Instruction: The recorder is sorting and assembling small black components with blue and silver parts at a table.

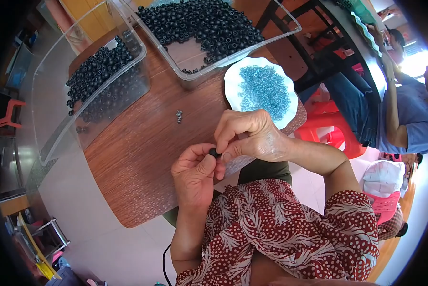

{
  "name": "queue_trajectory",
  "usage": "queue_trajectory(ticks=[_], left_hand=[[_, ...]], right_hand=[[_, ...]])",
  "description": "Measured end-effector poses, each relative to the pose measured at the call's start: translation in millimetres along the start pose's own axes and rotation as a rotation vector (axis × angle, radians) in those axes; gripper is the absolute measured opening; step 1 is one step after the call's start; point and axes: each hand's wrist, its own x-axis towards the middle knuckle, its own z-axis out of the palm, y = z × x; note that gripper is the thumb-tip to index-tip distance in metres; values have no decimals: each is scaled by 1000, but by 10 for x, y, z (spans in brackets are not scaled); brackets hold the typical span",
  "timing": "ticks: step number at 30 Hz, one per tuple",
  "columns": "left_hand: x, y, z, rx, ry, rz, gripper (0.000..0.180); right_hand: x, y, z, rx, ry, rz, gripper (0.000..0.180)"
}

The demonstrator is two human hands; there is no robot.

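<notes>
Black bead (213, 153) sits pinched between the fingertips of both hands, just over the near edge of the wooden table (142, 157). Left hand (195, 174) grips it from below, thumb and forefinger closed on it. Right hand (252, 136) closes on it from above, fingers curled; what the fingertips do beyond that is too small to tell. Advised: keep the bead's hole turned to the right fingertips, steady the left, work over the table. Beyond the fingers: bins of black beads (99, 71), small metal piece (179, 116), white plate (233, 78) of blue beads (264, 90).
</notes>
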Motion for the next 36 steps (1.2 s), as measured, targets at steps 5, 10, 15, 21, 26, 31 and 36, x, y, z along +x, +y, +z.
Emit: queue_trajectory(ticks=[5,10,15,21,26,31,36], left_hand=[[-43,8,-57,132,-8,9,25],[-35,17,-51,162,-22,10,21],[-67,-13,-50,155,-24,-54,21],[-86,-87,-50,105,-6,-100,21],[-111,-120,-30,61,-57,-84,20],[-172,-125,-52,117,9,-141,20],[-165,281,116,183,-73,-24,19]], right_hand=[[37,-61,-73,106,-113,237,20],[114,-155,-113,142,-178,449,22],[104,-105,-153,67,-312,378,28],[70,-8,-134,155,-346,347,28],[28,67,-94,204,-338,328,26],[-20,36,-78,164,-352,281,22],[0,-249,-40,164,-222,187,38]])
